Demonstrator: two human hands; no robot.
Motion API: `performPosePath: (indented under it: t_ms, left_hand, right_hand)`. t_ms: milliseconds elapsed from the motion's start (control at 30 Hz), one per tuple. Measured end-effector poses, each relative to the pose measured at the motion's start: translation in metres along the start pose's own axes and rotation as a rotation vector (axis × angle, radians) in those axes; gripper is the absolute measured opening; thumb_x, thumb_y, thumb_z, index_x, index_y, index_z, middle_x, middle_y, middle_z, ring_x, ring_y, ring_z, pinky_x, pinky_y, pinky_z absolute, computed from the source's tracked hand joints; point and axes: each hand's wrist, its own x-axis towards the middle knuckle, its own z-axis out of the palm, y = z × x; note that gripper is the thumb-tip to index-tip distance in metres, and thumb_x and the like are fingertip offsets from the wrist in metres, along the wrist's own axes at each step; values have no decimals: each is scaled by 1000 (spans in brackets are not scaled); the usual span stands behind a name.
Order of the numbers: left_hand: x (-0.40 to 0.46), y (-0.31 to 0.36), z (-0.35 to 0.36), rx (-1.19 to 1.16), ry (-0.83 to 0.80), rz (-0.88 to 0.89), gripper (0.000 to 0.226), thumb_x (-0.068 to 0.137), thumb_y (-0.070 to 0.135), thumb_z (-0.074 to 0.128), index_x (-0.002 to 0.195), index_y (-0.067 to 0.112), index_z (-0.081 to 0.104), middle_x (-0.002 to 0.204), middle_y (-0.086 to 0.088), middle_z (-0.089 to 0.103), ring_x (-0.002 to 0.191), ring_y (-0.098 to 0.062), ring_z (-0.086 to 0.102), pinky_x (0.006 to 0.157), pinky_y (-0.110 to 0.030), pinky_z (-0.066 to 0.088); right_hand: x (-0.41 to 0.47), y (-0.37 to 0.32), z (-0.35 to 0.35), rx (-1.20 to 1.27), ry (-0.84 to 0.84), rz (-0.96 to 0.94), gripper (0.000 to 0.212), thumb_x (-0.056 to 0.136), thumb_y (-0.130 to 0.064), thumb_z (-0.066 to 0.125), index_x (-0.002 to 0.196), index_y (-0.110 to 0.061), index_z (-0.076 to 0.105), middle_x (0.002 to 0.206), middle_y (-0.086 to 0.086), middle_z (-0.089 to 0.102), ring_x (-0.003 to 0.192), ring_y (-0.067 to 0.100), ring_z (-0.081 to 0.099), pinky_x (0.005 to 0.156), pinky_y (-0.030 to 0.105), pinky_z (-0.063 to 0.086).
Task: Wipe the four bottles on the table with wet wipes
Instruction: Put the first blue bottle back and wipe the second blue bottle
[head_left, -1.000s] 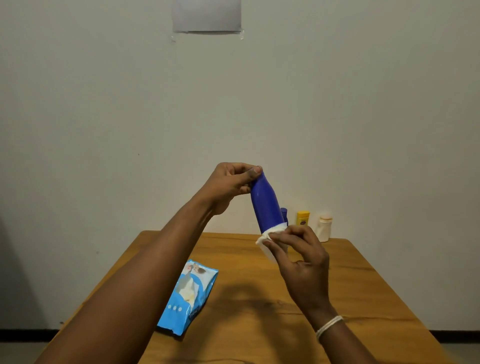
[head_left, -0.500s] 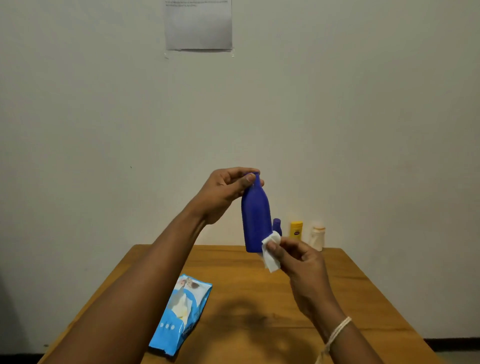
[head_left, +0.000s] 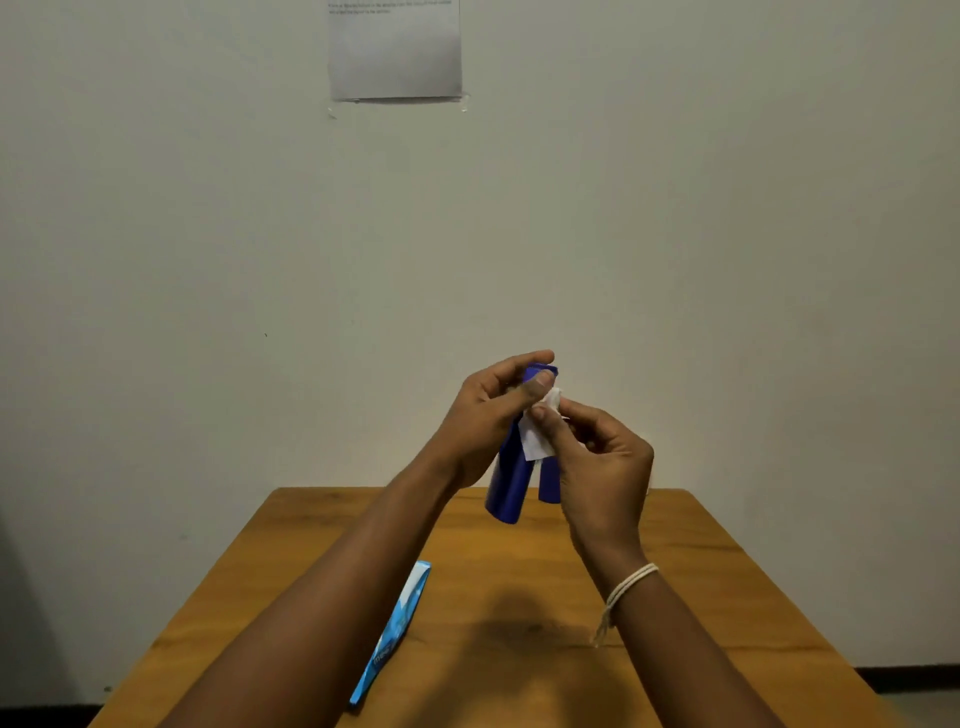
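Now the large blue bottle (head_left: 506, 480) hangs tilted in the air above the far middle of the table (head_left: 675, 597), its cap end up between your hands and its base swung toward you. Your left hand (head_left: 485, 421) grasps it round the neck and shoulder, thumb laid across the front. Your right hand (head_left: 597, 457) pinches the wet wipe (head_left: 535, 434) between thumb and fingertips and presses it against the upper body of the bottle, just below the left thumb. Judged by its look, the bottle is stiff, smooth plastic and probably light; once wetted it may turn slippery, so hold it firmly at the narrow neck, where the fingers close fully, and let the soft wipe fold round the wall. A second, smaller blue bottle (head_left: 549, 480) stands behind, near the far edge, mostly hidden by your right hand; the other bottles cannot be seen. The blue wipes packet (head_left: 395, 631) lies toward the near left of the table, partly under your left forearm. A sheet of paper (head_left: 395, 49) is taped to the wall (head_left: 156, 260) above.
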Motion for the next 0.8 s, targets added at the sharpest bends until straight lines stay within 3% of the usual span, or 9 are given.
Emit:
performPosePath:
  t_ms: [100,233,400,500,567,667,800]
  left_hand:
    - [1,1,-1,-114,34,-73,34,101,19,53,132,8,61,102,-8,66,77,-15,65,67,-25,57]
    - [4,-1,-4,-236,105,-107,35,103,28,46,122,3,62,87,-8,66,74,-18,62,69,-32,54]
    - [-1,-6,-8,-379,70,-83,36,104,28,42,123,7,64,93,-10,67,79,-20,62,76,-35,53]
    - [-9,-8,-2,-194,6,-8,36,107,19,38,126,0,62,102,-24,68,87,-30,67,77,-36,58]
    - [-12,-8,2,-116,-6,42,33,107,10,37,125,-7,59,104,-20,70,89,-24,70,75,-29,59]
    - [-10,-6,1,-184,4,42,30,105,8,39,123,-2,61,97,-13,70,82,-21,69,71,-27,59]
    - [-2,-6,-10,-339,101,-47,36,93,32,52,121,13,64,99,-4,73,86,-18,67,76,-32,58]
  right_hand:
    - [-12,-1,2,-80,-40,-115,31,86,-26,70,112,-9,73,109,-1,73,103,6,68,78,16,57]
    - [-36,7,-1,-195,-107,-219,35,88,-32,63,114,-10,72,113,-4,69,107,2,65,84,19,58]
    - [-24,2,3,-220,-104,-252,24,88,-24,71,109,-13,73,103,-4,71,95,3,68,73,18,59]
    - [9,-13,13,-200,45,-247,22,91,-24,70,109,-11,72,101,-1,73,90,7,70,72,19,60]
    - [24,-21,17,-199,71,-246,24,91,-25,71,110,-11,73,102,0,74,89,8,71,72,17,59]
    - [18,-23,14,-255,30,-293,20,90,-23,73,105,-10,73,98,-1,73,87,7,70,71,16,58]
    - [-26,2,-3,-385,-154,-306,15,85,-21,75,97,-13,71,95,-8,68,88,2,66,71,14,57]
